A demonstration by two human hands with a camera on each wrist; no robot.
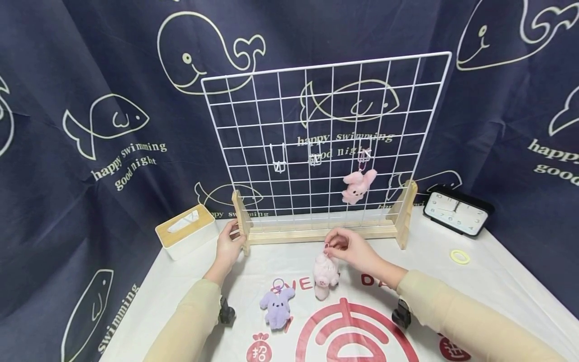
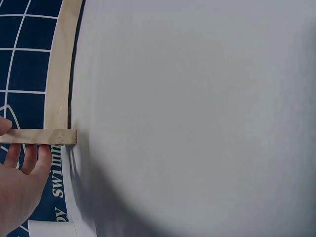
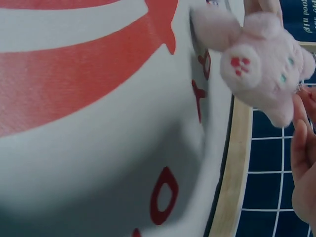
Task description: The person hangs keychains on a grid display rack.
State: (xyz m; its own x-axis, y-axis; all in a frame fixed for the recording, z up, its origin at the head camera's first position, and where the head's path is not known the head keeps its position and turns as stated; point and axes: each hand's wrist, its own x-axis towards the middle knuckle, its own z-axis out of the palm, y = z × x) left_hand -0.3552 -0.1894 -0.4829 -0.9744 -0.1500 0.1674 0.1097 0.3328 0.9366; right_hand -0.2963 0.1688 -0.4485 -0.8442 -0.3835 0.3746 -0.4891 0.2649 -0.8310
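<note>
My right hand [image 1: 355, 250] pinches the top ring of a pale pink plush keychain [image 1: 325, 274], which dangles over the tabletop in front of the rack. In the right wrist view the plush [image 3: 266, 64] shows a paw with red pads and a thick tail. My left hand [image 1: 229, 246] grips the left wooden end piece [image 1: 242, 221] of a white wire grid rack [image 1: 332, 120]; the left wrist view shows thumb and fingers on opposite sides of the wood [image 2: 59, 137]. A purple plush keychain [image 1: 277, 307] lies on the table between my arms. From the rack's right hook hangs a pink bunny plush [image 1: 359, 186].
Two more hooks, left [image 1: 279, 166] and middle [image 1: 315, 160], are on the grid. A tissue box [image 1: 190, 239] stands left of the rack. At the right are a black clock [image 1: 458, 211] and a yellow ring [image 1: 459, 257]. A dark whale-print curtain [image 1: 113, 45] hangs behind.
</note>
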